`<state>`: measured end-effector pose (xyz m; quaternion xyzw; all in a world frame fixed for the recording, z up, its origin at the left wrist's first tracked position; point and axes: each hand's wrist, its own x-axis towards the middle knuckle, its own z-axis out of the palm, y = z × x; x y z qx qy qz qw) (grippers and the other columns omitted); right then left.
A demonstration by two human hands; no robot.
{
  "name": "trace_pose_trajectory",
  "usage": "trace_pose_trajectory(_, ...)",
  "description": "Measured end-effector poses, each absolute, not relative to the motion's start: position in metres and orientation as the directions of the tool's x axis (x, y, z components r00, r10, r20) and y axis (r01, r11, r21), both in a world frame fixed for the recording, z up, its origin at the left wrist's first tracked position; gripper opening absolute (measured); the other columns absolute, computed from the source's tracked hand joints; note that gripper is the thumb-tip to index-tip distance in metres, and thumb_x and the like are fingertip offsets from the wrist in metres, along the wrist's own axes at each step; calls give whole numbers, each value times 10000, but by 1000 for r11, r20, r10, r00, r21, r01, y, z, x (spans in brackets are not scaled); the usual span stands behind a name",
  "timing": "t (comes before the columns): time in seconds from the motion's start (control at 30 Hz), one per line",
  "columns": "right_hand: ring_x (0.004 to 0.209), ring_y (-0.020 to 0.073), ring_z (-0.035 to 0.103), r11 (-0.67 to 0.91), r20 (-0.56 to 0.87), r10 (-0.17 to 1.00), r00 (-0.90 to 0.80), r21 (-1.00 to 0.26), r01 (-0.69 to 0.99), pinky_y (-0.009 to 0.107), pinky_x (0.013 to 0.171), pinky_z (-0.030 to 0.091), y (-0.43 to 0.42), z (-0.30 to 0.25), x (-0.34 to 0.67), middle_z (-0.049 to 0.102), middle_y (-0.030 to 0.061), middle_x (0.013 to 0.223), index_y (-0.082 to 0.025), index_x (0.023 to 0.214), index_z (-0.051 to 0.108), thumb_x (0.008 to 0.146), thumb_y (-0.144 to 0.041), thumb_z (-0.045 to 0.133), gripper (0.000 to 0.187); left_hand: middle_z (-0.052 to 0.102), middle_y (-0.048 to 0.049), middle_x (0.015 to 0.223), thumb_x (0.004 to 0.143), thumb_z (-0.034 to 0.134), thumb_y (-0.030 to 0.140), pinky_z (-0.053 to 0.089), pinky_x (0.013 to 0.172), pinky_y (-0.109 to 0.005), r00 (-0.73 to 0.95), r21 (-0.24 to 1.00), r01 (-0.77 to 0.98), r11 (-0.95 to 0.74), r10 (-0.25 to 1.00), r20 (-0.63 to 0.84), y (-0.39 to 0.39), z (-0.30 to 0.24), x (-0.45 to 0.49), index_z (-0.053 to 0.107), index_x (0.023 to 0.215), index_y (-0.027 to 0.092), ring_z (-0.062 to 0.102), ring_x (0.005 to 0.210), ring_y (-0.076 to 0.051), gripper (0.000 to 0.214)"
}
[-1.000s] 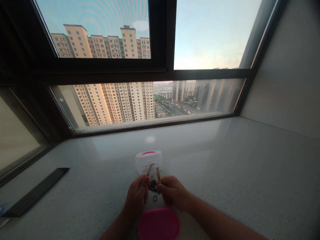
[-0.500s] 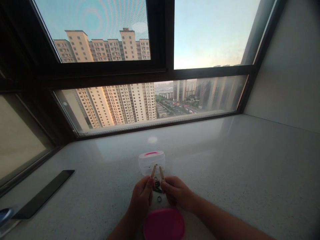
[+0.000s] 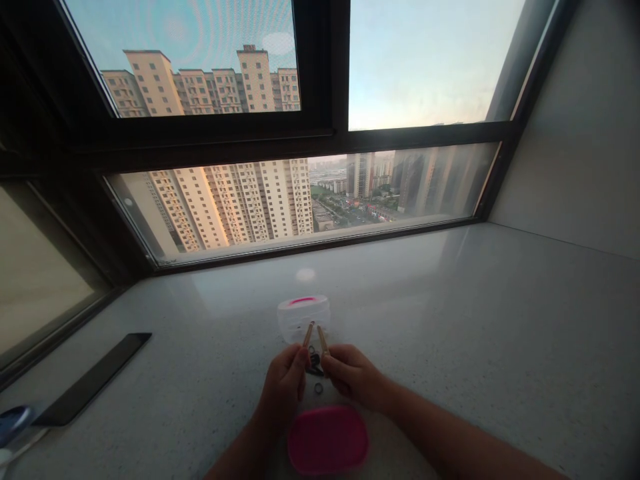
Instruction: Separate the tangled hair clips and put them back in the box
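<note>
Gripping one stick (image 3: 309,335) each, the left hand (image 3: 286,377) and right hand (image 3: 357,377) have brought them closer, almost meeting, by the box (image 3: 303,313).

My left fingers (image 3: 302,359) pinch a slim tan stick (image 3: 308,336), my right fingers (image 3: 331,364) another stick (image 3: 323,341), tips apart; a grey ring (image 3: 319,388) and pink lid (image 3: 328,440) lie nearer me than the clear container (image 3: 295,320).

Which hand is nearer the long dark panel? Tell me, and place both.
The left. The left hand is to the right of the long dark panel, clearly apart from it; the right hand is farther right, beyond the left hand.
</note>
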<state>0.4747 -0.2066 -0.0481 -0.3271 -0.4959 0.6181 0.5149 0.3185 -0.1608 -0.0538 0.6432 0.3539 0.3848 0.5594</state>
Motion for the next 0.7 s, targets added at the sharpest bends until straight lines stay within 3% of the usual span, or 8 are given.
trace_pose_trajectory(0.7,390,42,245,48,111,967,-231,-964,-262,174,344,172,-207,-49,475,314,-83,484,-138,726,506,810,-536,550,409,332,95,363,800,483,563,176,353,-171,443,995,33,-91,894,67,-162,-51,320,464,634,173,260,323,-52,425)
